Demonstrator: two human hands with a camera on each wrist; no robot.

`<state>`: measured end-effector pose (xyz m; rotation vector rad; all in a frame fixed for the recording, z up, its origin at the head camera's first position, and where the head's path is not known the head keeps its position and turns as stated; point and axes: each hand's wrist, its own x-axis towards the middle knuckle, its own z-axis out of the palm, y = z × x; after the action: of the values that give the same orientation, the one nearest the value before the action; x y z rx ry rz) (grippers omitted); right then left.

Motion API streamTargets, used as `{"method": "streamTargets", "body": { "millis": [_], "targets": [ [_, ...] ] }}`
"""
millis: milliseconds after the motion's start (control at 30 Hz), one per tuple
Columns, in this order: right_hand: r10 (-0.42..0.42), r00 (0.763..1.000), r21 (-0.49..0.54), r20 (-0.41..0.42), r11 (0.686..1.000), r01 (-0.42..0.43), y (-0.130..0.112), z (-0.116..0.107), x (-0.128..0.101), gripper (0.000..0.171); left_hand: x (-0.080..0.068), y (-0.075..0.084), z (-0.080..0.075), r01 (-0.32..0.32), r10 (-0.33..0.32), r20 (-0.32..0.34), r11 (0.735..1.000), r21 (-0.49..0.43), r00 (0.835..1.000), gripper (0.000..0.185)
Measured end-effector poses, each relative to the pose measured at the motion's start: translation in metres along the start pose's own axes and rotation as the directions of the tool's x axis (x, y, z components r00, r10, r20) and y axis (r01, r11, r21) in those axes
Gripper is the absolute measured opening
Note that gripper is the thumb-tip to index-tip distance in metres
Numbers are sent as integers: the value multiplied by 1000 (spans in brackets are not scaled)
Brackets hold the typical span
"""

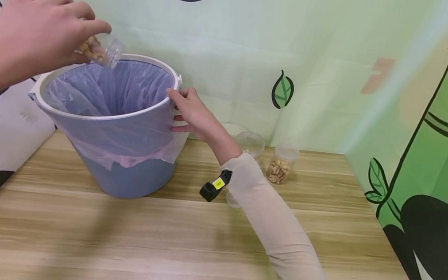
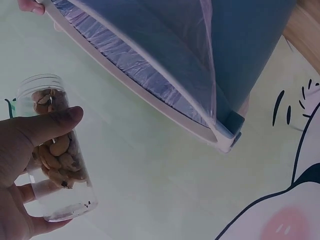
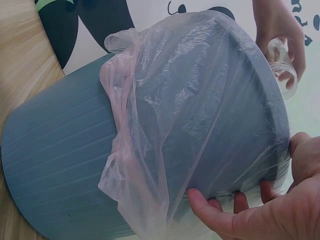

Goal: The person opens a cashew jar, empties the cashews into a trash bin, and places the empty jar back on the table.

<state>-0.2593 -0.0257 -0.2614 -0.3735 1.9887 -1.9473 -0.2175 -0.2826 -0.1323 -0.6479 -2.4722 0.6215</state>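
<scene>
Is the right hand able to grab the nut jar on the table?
Probably yes. The right hand holds the bin rim, but the jar stands just behind its forearm with nothing between; it would need to let go first.

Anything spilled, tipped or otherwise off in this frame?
No spill shows. The blue bin is tilted on the table, steadied at its rim by the right hand, while the left hand tips a nut jar over it.
</scene>
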Motion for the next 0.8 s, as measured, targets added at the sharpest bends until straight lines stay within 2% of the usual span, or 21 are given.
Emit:
{"method": "streamTargets", "body": {
  "millis": [167,500,633,800],
  "targets": [
    [2,1000,1,-5,1000,-2,1,-2,0,31,5,5,-3,-27,27,-3,999,-26,1000,72],
    [2,1000,-17,-8,1000,-2,0,0,2,33,27,22,-1,-123,123,-9,991,-60,992,63],
    [8,1000,-16,0,1000,-7,1,5,4,32,26,23,4,-123,124,9,990,-73,992,62],
    [21,1000,-11,10,1000,-21,4,9,3,31,18,18,13,-106,110,50,992,-69,993,65]
  ]
}}
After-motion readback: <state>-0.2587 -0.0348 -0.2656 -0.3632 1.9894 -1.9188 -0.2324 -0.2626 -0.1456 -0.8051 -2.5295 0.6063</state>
